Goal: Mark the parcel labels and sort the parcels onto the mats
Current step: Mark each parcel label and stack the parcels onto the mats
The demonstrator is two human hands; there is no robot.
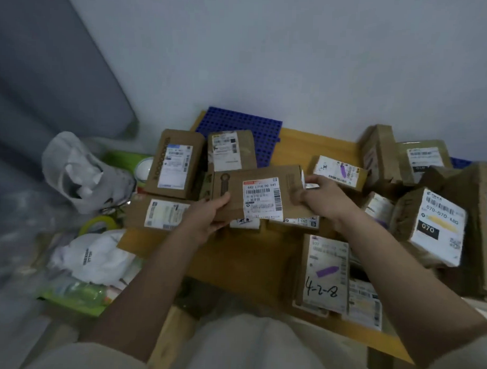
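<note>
flat cardboard parcel is held up over the wooden table, label up | left hand is clamped on its near-left corner, thumb on top | right hand is curled round its right end, a white marker pinched in the fingers | blue grid mat at the back carries two boxes | more labelled parcels are piled to the right
</note>
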